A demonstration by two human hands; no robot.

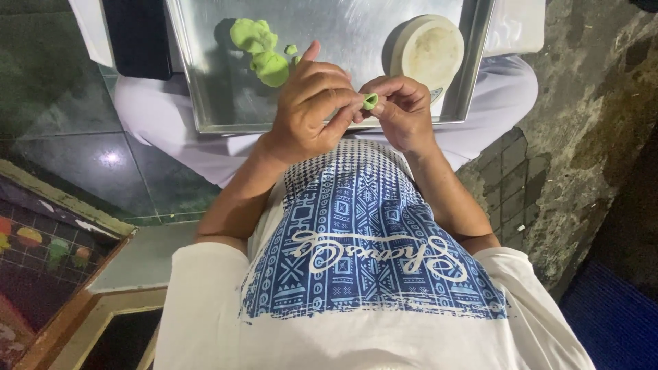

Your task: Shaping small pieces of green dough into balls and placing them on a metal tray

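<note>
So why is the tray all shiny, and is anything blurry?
Head view: light glares off the metal tray, brightest near its top; a small bright spot also reflects in the dark floor tile. The left hand, right hand and green dough piece look sharp; the picture's edges bend slightly.

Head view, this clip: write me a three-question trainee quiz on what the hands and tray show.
1. True or false: both hands pinch the small green dough piece between their fingertips.
2. Where does the large green dough lump lie? A) on the metal tray B) on the tiled floor C) inside the round white mould
3. Fill in: the round white mould stands on the tray on the ____ hand's side.

Key
1. True: the left hand and the right hand meet on it.
2. A
3. right
</note>
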